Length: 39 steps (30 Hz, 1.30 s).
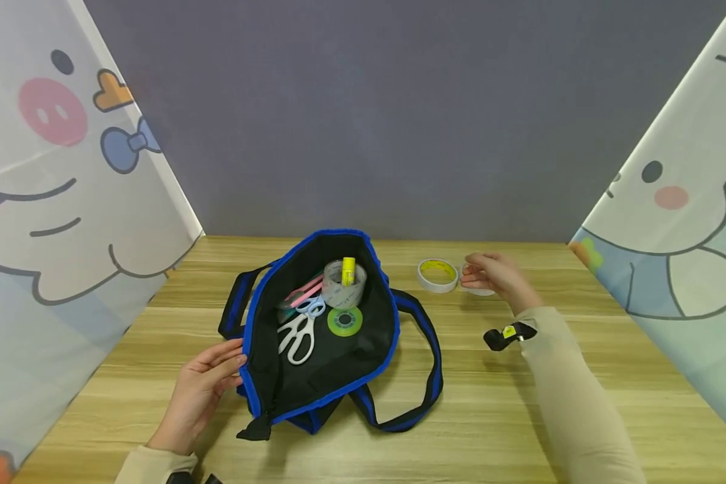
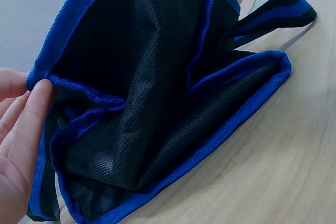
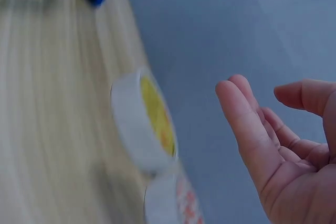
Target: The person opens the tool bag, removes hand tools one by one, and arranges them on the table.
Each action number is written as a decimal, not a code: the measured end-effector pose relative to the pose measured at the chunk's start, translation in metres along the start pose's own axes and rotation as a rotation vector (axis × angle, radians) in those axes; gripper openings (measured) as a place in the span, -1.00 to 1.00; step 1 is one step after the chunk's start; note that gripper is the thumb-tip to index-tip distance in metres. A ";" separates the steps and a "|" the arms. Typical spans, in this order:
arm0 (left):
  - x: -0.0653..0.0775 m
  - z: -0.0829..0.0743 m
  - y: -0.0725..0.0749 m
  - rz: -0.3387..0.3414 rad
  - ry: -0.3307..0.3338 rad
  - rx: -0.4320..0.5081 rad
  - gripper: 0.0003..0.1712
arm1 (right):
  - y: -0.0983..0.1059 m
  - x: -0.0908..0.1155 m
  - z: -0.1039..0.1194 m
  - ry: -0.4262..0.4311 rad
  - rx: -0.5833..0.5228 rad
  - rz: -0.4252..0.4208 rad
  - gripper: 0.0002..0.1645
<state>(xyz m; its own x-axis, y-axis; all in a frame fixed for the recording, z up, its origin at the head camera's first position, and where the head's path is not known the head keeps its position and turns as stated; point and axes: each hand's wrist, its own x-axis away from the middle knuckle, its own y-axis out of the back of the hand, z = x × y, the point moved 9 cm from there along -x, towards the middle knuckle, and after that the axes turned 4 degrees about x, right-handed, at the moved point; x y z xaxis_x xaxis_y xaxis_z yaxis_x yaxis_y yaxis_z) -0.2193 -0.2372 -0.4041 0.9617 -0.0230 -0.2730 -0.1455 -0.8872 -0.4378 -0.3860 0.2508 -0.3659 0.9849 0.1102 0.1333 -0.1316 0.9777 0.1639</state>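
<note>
A black bag with blue trim (image 1: 351, 363) lies with its mouth open on the wooden table. My left hand (image 1: 202, 386) pinches the bag's blue edge (image 2: 73, 85) between thumb and fingers at its left side. Inside are white-and-blue scissors (image 1: 301, 333), a wide clear tape roll (image 1: 343, 294), a yellow glue stick (image 1: 348, 271), a small green tape roll (image 1: 345, 322) and pink pens (image 1: 307, 292). My right hand (image 1: 501, 277) holds nothing, its thumb apart from its fingers in the right wrist view. It hovers over a white tape roll (image 1: 478, 292), partly hiding it.
Left of that roll, a white tape roll with a yellow core (image 1: 437, 287) lies on the table (image 1: 478, 403). A bag strap (image 1: 432, 376) loops out to the right. A grey panel (image 1: 369, 134) stands behind, with cartoon-printed cloths (image 1: 109, 222) at both sides.
</note>
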 end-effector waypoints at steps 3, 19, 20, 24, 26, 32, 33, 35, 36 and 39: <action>-0.001 0.001 0.000 -0.004 0.007 -0.007 -0.57 | -0.017 0.001 0.013 0.014 -0.004 0.012 -0.49; 0.001 0.000 0.002 0.005 -0.006 -0.004 -0.59 | -0.120 0.000 0.069 0.119 -0.179 0.167 -0.70; 0.001 0.000 0.002 0.007 -0.006 -0.004 -0.59 | -0.127 0.000 0.071 0.128 -0.188 0.182 -0.72; 0.000 0.001 0.001 0.011 -0.006 -0.004 -0.59 | -0.155 0.001 0.077 0.147 -0.196 0.229 -0.67; 0.001 0.001 0.001 0.015 -0.006 0.000 -0.59 | -0.168 0.001 0.078 0.151 -0.205 0.248 -0.68; 0.002 0.001 0.001 0.032 -0.012 0.009 -0.60 | -0.205 0.003 0.084 0.197 -0.249 0.255 -0.88; 0.002 0.001 0.002 0.032 -0.011 0.011 -0.60 | -0.211 0.002 0.083 0.205 -0.256 0.259 -0.88; 0.001 0.001 0.001 0.032 -0.008 0.010 -0.60 | -0.221 0.001 0.080 0.213 -0.256 0.272 -0.87; 0.001 0.002 0.001 0.031 -0.006 0.008 -0.60 | -0.226 0.001 0.078 0.217 -0.249 0.284 -0.84; 0.000 0.002 0.001 0.029 -0.005 0.006 -0.59 | -0.234 -0.003 0.070 0.213 -0.222 0.308 -0.71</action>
<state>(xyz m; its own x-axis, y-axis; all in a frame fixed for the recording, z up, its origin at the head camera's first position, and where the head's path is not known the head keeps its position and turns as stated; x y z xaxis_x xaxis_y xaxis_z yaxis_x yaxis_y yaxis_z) -0.2195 -0.2372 -0.4060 0.9559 -0.0460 -0.2899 -0.1744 -0.8833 -0.4351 -0.3655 0.0089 -0.3366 0.9077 0.4145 -0.0649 -0.4184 0.9056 -0.0690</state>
